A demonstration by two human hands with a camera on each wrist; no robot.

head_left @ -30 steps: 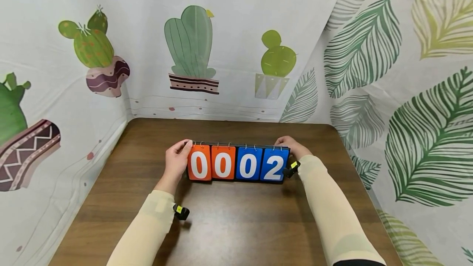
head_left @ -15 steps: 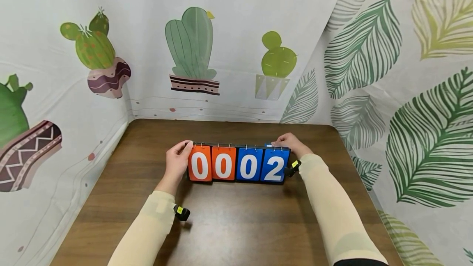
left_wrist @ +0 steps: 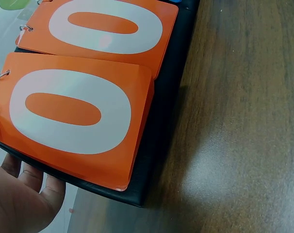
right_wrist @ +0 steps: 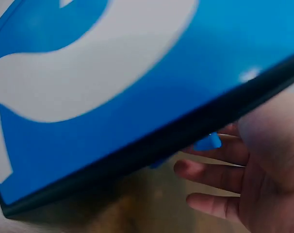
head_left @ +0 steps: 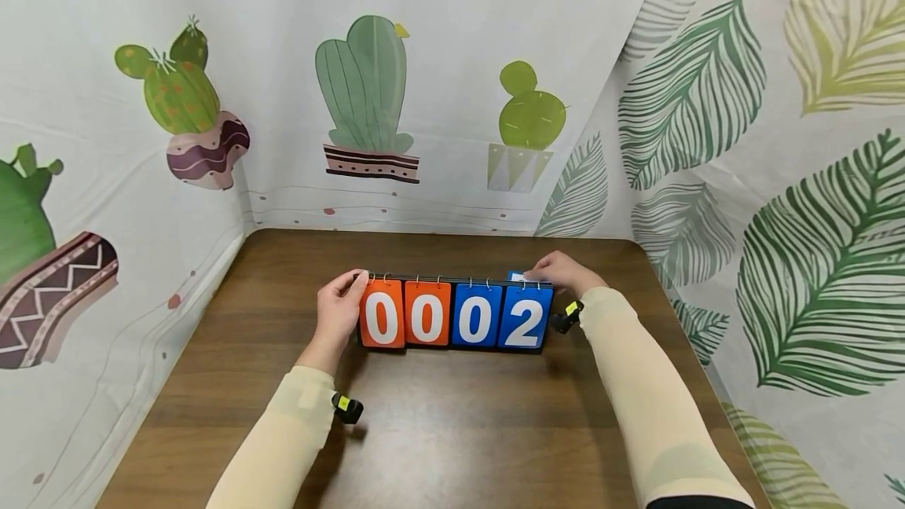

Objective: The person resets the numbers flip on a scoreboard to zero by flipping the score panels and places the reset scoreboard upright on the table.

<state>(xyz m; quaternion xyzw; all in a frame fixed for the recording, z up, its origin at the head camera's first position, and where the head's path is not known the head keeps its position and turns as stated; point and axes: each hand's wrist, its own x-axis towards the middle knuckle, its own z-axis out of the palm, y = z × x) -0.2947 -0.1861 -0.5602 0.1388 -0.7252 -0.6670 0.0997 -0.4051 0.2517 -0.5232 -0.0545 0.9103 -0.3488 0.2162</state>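
Observation:
A flip scoreboard stands tilted on the table, its orange and blue cards reading 0, 0, 0, 2 from left to right. My left hand grips its upper left corner, thumb in front; in the left wrist view curled fingers reach behind the black backing. Behind the upper right corner, my right hand pinches a blue number card that shows above the top edge. In the right wrist view a blue corner pokes out among the fingers, and the board hides the rest.
The brown wooden table stretches in front of the scoreboard. Cloth backdrops printed with cacti and leaves rise behind and at the sides. A small black camera sits on the left wrist, another on the right.
A blue card's edge has come into sight above the scoreboard's top right. My right hand has shifted slightly right and up behind the board. The left hand stays put.

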